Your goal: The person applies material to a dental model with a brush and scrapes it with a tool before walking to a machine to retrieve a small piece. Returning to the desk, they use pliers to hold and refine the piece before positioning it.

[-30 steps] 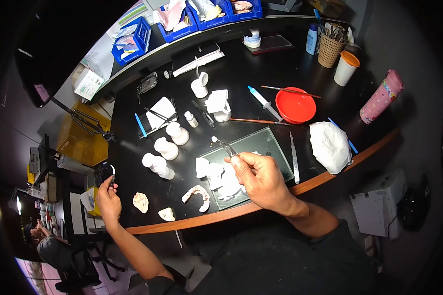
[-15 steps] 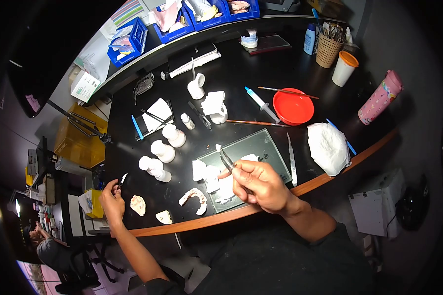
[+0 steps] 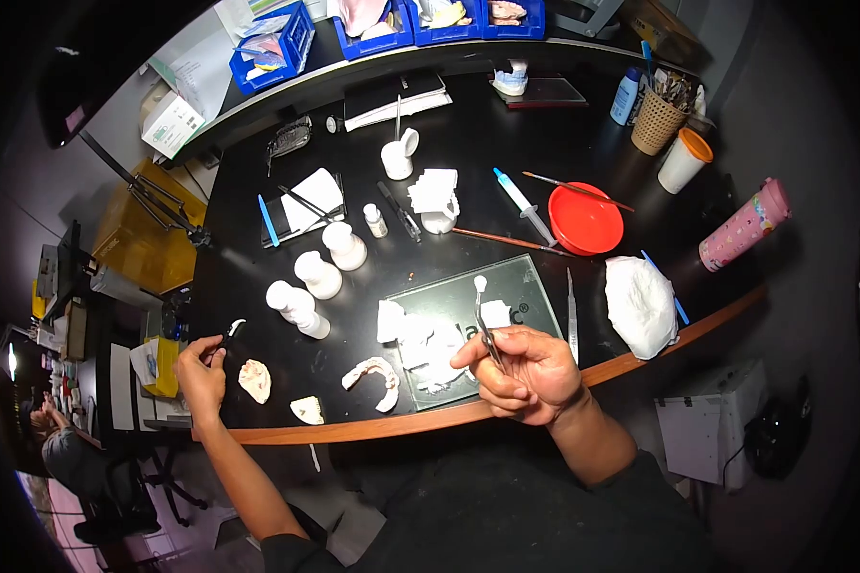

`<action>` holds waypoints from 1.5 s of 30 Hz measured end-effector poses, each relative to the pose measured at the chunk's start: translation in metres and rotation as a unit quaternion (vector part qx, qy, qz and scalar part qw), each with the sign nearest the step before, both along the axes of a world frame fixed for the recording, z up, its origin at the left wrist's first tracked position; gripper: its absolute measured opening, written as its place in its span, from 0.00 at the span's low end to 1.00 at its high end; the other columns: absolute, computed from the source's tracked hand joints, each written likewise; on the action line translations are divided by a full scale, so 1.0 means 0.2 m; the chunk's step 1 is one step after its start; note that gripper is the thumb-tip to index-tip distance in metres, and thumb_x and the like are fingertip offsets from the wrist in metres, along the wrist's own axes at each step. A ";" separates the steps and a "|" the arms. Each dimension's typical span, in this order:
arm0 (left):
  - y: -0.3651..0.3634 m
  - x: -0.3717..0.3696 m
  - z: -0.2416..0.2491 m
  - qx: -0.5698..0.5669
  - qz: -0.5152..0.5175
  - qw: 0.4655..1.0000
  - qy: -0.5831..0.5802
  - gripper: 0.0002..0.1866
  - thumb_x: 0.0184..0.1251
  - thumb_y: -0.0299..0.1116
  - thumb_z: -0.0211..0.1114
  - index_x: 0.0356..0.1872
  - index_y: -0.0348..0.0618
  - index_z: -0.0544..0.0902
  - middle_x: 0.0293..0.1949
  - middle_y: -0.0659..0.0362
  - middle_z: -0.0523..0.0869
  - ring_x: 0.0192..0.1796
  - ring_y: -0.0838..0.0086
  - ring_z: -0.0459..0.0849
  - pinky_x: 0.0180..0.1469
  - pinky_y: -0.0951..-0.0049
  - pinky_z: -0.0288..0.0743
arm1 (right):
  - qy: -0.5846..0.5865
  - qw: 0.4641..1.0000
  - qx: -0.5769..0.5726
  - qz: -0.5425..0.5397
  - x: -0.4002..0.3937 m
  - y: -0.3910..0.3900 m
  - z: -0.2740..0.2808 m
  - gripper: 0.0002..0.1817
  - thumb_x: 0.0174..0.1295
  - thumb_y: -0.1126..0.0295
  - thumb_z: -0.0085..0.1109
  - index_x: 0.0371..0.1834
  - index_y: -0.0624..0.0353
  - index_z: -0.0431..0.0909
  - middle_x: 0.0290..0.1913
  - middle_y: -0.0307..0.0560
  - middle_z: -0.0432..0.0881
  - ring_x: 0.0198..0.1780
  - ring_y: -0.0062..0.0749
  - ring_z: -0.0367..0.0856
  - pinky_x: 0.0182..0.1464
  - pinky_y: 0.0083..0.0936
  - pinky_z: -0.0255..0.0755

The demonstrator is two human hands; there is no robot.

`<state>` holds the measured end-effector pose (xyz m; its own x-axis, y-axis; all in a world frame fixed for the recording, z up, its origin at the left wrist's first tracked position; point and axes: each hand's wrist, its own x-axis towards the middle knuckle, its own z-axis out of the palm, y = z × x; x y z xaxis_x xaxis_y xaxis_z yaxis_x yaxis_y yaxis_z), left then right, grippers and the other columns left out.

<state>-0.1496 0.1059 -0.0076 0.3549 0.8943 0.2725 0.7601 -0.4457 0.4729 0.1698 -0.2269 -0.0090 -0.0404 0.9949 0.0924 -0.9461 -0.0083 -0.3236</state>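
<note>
In the head view, my right hand (image 3: 535,374) is closed around metal tweezers (image 3: 485,325), held upright over the glass slab (image 3: 523,279). A small white piece (image 3: 480,284) sits at their tips. My left hand (image 3: 202,374), at the table's left side, pinches a small dark item with a curved white strip (image 3: 235,328); its kind is too small to make out. Just right of that hand lies a pinkish dental cast (image 3: 255,380), with a smaller cast piece (image 3: 307,411) and a horseshoe-shaped one (image 3: 384,380) beyond. Crumpled white tissue (image 3: 428,346) covers part of the slab.
White bottles (image 3: 317,275) stand left of the slab. Behind it are a blue-tipped syringe (image 3: 523,202), brushes and a red bowl (image 3: 588,222). A white bundle (image 3: 640,306) and a pink tumbler (image 3: 747,227) are at right. Another person (image 3: 72,458) sits far left.
My right hand has turned the tweezers more upright and shifted slightly right, with the white piece still at the tips. My left hand keeps its hold. The whole view has tilted a little.
</note>
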 end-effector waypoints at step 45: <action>-0.79 0.80 0.15 -0.603 -0.319 0.594 -0.426 0.14 0.79 0.32 0.62 0.42 0.28 0.87 0.39 0.50 0.91 0.40 0.73 0.89 0.46 0.75 0.83 | -0.516 0.816 -0.081 -0.247 -0.34 0.05 0.05 0.12 0.74 0.77 0.59 0.55 0.72 0.83 0.50 0.52 0.83 0.48 0.29 0.85 0.51 0.24 0.79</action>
<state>0.0095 -0.0528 0.0218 0.9194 0.3790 -0.1048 -0.1270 0.5385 0.8330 0.1008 -0.2177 0.0005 0.3964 0.9090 0.1288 -0.0712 0.1703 -0.9828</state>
